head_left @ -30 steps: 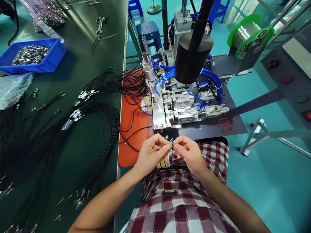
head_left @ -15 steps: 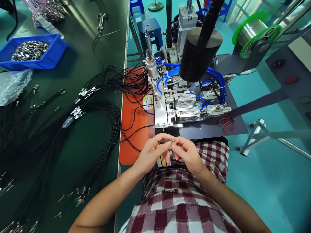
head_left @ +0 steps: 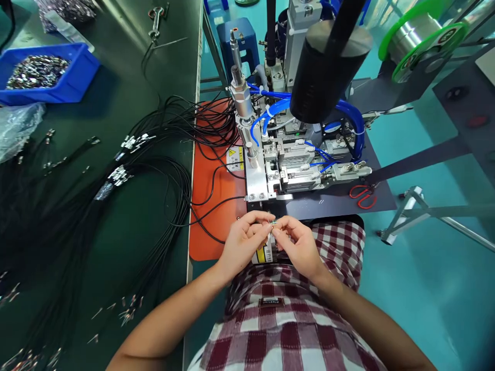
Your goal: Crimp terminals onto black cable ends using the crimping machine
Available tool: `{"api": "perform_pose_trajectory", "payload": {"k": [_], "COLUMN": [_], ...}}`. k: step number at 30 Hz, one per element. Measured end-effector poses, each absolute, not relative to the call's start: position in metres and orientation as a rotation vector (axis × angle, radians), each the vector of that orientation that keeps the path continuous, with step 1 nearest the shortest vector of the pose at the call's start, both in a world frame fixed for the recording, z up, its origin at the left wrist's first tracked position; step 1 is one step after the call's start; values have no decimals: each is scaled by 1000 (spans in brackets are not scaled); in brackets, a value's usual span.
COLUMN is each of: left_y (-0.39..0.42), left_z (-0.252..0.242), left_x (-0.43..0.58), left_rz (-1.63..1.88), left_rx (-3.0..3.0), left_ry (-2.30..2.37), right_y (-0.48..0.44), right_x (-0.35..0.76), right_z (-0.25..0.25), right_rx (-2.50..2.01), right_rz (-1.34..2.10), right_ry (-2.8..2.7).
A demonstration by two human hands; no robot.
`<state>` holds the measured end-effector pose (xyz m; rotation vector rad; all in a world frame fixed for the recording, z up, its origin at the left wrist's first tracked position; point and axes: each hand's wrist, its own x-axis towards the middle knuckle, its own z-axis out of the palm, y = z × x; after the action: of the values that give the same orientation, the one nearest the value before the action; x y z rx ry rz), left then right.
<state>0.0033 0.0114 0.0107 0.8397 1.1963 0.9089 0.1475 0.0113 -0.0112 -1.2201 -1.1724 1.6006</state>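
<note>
My left hand (head_left: 243, 240) and my right hand (head_left: 299, 245) meet fingertip to fingertip in front of the machine (head_left: 257, 178). Between them are thin coloured wire ends (head_left: 274, 223), which both hands pinch; the fingers hide most of them. A black cable (head_left: 207, 230) runs over the orange mat (head_left: 203, 245) toward my left hand. Just below the fingers, a yellow and white label (head_left: 265, 254) shows.
Bundles of black cables (head_left: 174, 190) lie on the dark table (head_left: 127, 257) at left. A blue bin (head_left: 83, 72) of small metal parts stands at the upper left. Red-handled scissors (head_left: 362, 197) rest right of the machine, below a green wire spool (head_left: 444, 44).
The view has shifted slightly, with the machine's upper parts and the bin now higher in it. Both hands stay together, with small changes in the fingers around the wire ends.
</note>
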Motion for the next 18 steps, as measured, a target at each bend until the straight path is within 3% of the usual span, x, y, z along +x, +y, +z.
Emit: {"api": "perform_pose_trajectory", "payload": {"k": [18], "left_y": [13], "left_z": [13], "left_x": [-7], "left_rz": [832], "left_rx": [736], "left_ry": [1100], "right_y": [26], "right_x": [156], "right_z": [-21], "right_rx": [-1048], "right_rz": [1887], "right_ry": [-960]}}
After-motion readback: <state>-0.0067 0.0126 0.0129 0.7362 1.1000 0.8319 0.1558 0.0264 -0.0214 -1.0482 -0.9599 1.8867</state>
